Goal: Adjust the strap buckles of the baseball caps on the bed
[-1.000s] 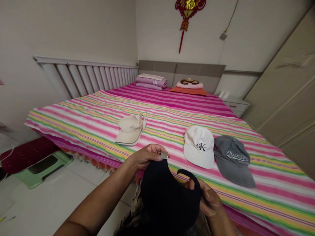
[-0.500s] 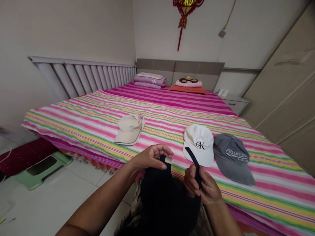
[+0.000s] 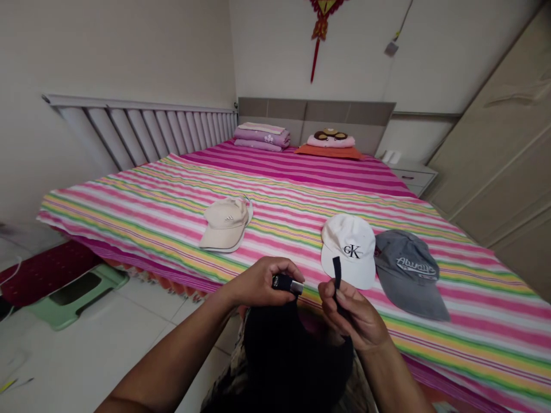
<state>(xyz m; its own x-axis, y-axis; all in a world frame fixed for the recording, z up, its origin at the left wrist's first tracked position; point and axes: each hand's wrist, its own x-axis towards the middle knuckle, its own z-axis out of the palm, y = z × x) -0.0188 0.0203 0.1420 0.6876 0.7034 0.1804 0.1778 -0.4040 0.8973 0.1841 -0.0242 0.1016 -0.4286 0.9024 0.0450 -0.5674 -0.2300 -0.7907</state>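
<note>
A black cap [image 3: 297, 355] rests over my lap, its back opening toward the bed. My left hand [image 3: 262, 282] pinches the short strap end with a silver metal buckle [image 3: 297, 287]. On the other side, my right hand [image 3: 355, 312] grips the loose strap [image 3: 337, 269], whose free end points upward. Strap and buckle are apart. Past my hands, a white cap [image 3: 348, 246] with black letters lies on the bed, touching a grey cap [image 3: 408, 275] with white lettering. A beige cap [image 3: 226, 223] lies farther left.
The bed [image 3: 150, 201] has a striped cover. Folded purple bedding [image 3: 262, 137] and an orange-and-pink pile [image 3: 329, 146] lie by the headboard [image 3: 275, 112]. A green stool [image 3: 77, 295] stands on the floor at left; a white nightstand [image 3: 413, 175] stands beyond the bed.
My left hand has turned the buckle end so it points right toward the strap. My right hand has shifted its hold, and the strap now stands more upright. The view has tilted slightly downward.
</note>
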